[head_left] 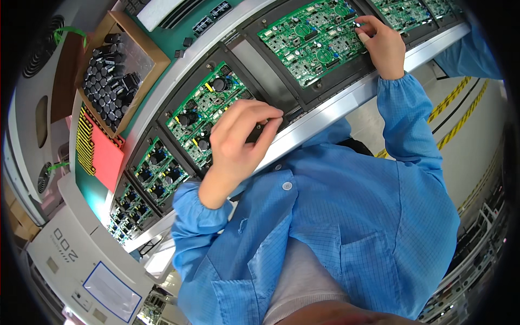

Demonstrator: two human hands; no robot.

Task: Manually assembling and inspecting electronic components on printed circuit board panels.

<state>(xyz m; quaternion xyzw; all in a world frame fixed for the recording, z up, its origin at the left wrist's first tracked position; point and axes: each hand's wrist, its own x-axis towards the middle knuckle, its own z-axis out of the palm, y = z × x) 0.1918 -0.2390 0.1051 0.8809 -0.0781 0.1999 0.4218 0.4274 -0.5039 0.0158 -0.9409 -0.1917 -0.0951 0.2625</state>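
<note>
A: Start far L, pls. What's there?

B: Grey-white machine housing (49,249), lower L. Above it, a flat salmon-red sheet (106,157), then an open brown cardboard box (141,39) w/ a heap of black cylindrical components (99,81) inside.

A: OK, next?

B: Row of black carriers, running up to the R along a shiny silver metal rail (325,112). One on the L has a green circuit board w/ black round parts (189,103), plus a few yellow bits; its lower R part is hidden behind the LH.

A: LH state?

B: Left hand (238,138): fingers bent, thumb & index tips close together, near the rail, just R of that board. Can't tell if anything's between them or if they touch the carrier.

A: And mid?

B: Larger green circuit panel w/ ring outlines (292,49), in its own black carrier, betw. the two hands.

A: RH?

B: Right hand (387,50) is at that panel's R edge, thumb & index nearly meeting at a tiny dark bit; can't tell if it's pinched or sits on the panel. Further R: more green boards (403,16), then another person's blue sleeve (474,57) beside the rail.
</note>
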